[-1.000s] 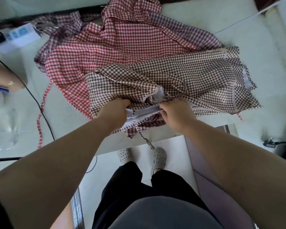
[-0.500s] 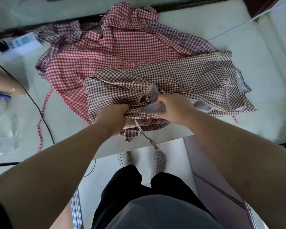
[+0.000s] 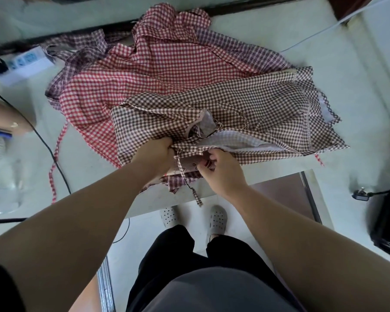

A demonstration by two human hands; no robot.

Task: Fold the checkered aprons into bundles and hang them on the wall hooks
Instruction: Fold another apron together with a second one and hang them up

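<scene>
I view a pale desk [image 3: 338, 64] from above. It fills the upper part of the head view, and a dark strip runs along its far edge. Three aprons lie heaped near its centre. The brown checkered apron [image 3: 268, 109] lies on top and nearest me, its lower edge at the near desk edge. It overlaps the red checkered apron [image 3: 167, 70], which spreads toward the far edge. A purple checkered apron [image 3: 77, 57] shows from under the red one on both sides.

My left hand [image 3: 157, 155] grips a gathered fold of the brown checkered apron, fingers curled into the cloth. My right hand [image 3: 221, 174] pinches the same bunched cloth just beside it, thumb and fingers closed on the fabric. A tie strap [image 3: 189, 188] hangs over the near edge.

Edges: a power strip [image 3: 25, 64] sits at far left. A black cable [image 3: 52, 154] crosses the desk left of the aprons. A plug [image 3: 359, 195] and a black object [image 3: 387, 226] sit at right. Bare desk shows right of the brown checkered apron. My shoes [image 3: 216, 218] stand on the floor [image 3: 144, 239] below the near edge.
</scene>
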